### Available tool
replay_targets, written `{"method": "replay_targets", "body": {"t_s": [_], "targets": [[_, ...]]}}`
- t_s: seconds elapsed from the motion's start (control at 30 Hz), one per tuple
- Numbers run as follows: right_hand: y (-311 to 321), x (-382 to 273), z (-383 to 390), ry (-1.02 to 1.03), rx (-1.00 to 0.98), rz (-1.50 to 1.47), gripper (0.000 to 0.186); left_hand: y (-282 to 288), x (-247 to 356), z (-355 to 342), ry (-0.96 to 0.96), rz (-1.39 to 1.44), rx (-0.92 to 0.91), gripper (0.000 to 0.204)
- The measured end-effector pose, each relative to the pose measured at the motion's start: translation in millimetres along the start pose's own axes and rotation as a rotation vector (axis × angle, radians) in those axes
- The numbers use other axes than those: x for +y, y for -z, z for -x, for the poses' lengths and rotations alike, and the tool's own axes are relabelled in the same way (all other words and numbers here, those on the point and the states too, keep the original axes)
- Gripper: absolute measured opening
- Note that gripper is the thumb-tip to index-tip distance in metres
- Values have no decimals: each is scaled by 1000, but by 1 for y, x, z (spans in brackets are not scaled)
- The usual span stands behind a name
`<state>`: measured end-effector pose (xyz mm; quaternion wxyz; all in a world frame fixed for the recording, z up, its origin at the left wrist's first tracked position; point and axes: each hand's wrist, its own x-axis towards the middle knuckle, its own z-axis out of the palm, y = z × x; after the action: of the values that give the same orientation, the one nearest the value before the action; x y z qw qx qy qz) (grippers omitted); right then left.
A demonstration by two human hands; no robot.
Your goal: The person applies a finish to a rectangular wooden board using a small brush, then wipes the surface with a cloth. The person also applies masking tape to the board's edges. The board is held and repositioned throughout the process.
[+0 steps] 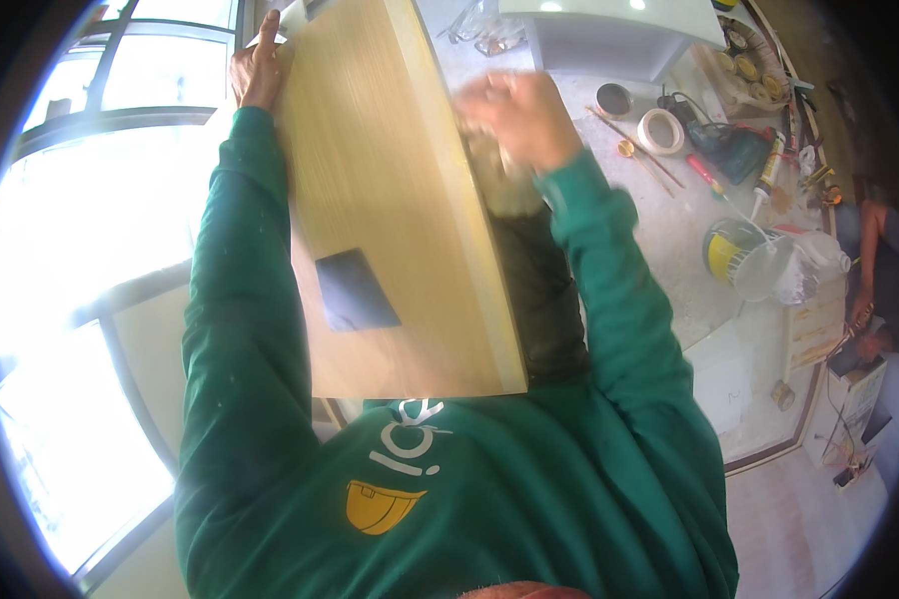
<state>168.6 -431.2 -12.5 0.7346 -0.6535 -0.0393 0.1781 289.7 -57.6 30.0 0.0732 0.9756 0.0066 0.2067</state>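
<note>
The left hand's fingers (268, 28) lie at the far left edge of the wood-grain panel (380, 180), one pointing straight up; the others are too hidden to tell whether they grip it. The right hand (519, 118) is blurred at the panel's right edge, its fingers curled inward; whether they pinch anything cannot be told. The panel slants lengthwise in front of the person's chest, between the forearms, with a dark four-sided sheet (358, 290) lying on its nearer part. Beyond the right hand, a pale surface (684, 215) carries a white ring-shaped roll (660, 132), a thin stick (637, 148) and a nozzled tube (769, 170). Another person's arm (871, 255) shows at the far right.
</note>
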Motion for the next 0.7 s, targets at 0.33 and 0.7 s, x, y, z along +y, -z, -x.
{"method": "replay_targets", "body": {"t_s": [0.33, 0.7], "targets": [[14, 14, 49, 99, -110, 267, 21, -12, -8, -15, 216, 85, -138, 70], [47, 24, 280, -699, -191, -715, 35, -34, -32, -11, 44, 110, -93, 53]]}}
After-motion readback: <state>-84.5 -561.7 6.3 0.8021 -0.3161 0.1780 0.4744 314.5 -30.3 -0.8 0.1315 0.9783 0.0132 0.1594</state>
